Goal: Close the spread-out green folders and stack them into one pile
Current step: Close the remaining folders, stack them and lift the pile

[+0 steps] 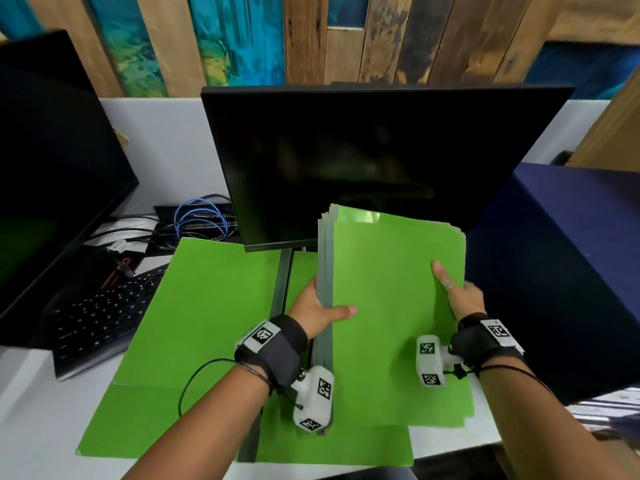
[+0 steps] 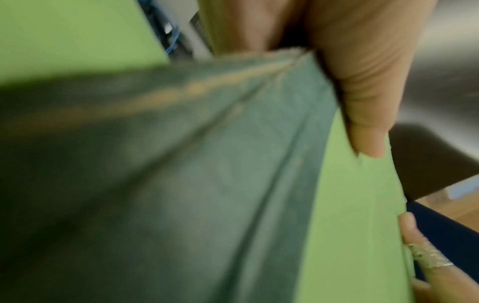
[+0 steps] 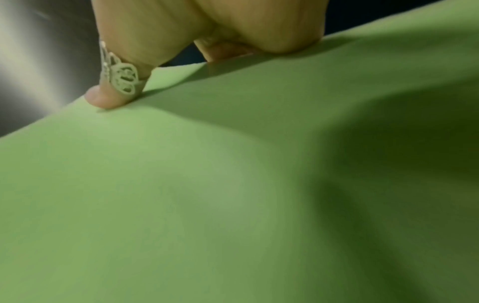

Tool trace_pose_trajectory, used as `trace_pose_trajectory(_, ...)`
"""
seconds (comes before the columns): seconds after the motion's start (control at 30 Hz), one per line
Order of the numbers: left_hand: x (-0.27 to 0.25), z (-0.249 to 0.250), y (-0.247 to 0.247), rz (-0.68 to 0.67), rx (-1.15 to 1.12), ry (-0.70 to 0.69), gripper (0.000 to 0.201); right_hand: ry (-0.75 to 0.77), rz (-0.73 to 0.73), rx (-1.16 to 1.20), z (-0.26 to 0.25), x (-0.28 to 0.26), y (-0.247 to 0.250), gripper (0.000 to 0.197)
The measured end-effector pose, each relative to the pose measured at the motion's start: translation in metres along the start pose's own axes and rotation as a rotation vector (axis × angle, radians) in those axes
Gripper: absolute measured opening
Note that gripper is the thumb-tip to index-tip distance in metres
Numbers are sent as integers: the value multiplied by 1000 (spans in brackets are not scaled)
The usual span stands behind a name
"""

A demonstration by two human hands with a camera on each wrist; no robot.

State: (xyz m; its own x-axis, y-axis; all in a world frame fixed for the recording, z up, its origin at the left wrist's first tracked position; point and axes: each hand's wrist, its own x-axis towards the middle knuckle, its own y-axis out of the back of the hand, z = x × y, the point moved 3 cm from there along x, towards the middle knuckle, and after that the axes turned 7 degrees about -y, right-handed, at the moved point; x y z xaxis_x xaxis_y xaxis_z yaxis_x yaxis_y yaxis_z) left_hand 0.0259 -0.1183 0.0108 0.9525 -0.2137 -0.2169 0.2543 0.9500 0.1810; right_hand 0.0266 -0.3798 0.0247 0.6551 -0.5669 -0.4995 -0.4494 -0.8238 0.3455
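Note:
A pile of several closed green folders (image 1: 394, 306) is held between both hands, its grey-green spines (image 1: 325, 271) facing left. My left hand (image 1: 320, 308) grips the spine side, thumb on the top cover and fingers underneath; the left wrist view shows the thumb (image 2: 362, 98) on the cover beside the spines (image 2: 207, 153). My right hand (image 1: 457, 292) holds the right edge, thumb with a ring lying on the top cover (image 3: 207, 184) and the other fingers curled under the edge. An open green folder (image 1: 194, 313) lies spread flat on the desk below and to the left.
A dark monitor (image 1: 381, 161) stands just behind the pile. A second monitor (image 1: 52, 168), a black keyboard (image 1: 97, 317) and cables (image 1: 194, 220) crowd the left. A dark blue box (image 1: 561, 271) sits close on the right. The white desk's (image 1: 41, 410) front edge is near.

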Motion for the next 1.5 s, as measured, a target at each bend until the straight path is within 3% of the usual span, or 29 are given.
trace_pose_trajectory(0.17, -4, 50, 38, 129, 83, -286, 102, 283, -52, 307, -45, -40, -1, 68)
trace_pose_trajectory(0.23, -8, 59, 51, 157, 99, -370, 105, 355, -114, 397, -56, -54, -6, 77)
trace_pose_trajectory(0.3, -15, 66, 58, 159, 142, -417, 99, 402, -145, 410, -53, -53, -9, 88)
trace_pose_trajectory(0.4, -23, 70, 67, 144, 96, -411, 91, 422, -262, 364, -38, -39, -15, 90)
trace_pose_trajectory(0.47, -25, 69, 75, 152, 73, -383, 92, 450, -260, 311, -42, -51, -22, 89)
trace_pose_trajectory(0.53, -25, 68, 82, 144, 100, -361, 92, 454, -244, 324, -47, -59, -29, 74)
trace_pose_trajectory(0.63, -22, 66, 86, 128, 168, -355, 91, 371, -208, 404, -52, -60, -36, 30)
trace_pose_trajectory(0.77, -15, 59, 90, 131, 151, -352, 81, 282, -207, 422, -52, -56, -41, 17)
trace_pose_trajectory(0.83, -13, 54, 90, 121, 151, -341, 75, 205, -234, 409, -45, -48, -43, 40)
trace_pose_trajectory(0.93, -9, 42, 85, 52, 193, -253, 61, 75, -211, 292, -29, -36, -41, 109)
trace_pose_trajectory(1.0, -6, 25, 85, -11, 126, -118, 40, 24, -227, 180, -23, -36, -37, 127)
trace_pose_trajectory(1.07, 2, 0, 92, 15, 20, 33, 40, -44, -224, 94, -17, -39, -33, 123)
trace_pose_trajectory(1.1, 8, -14, 98, 70, 112, 62, 43, -77, -216, 68, -9, -37, -31, 117)
trace_pose_trajectory(1.2, 35, -39, 110, 154, 726, 62, 39, -128, -140, 15, 12, -30, -27, 119)
trace_pose_trajectory(1.3, 58, -37, 103, 40, 1037, -6, 54, -138, -85, -49, 25, -23, -26, 116)
trace_pose_trajectory(1.4, 81, -36, 90, -79, 1112, -58, 80, -166, -83, -95, 33, -14, -26, 111)
trace_pose_trajectory(1.5, 100, -36, 74, -149, 1172, -65, 91, -211, -89, -98, 42, -5, -25, 109)
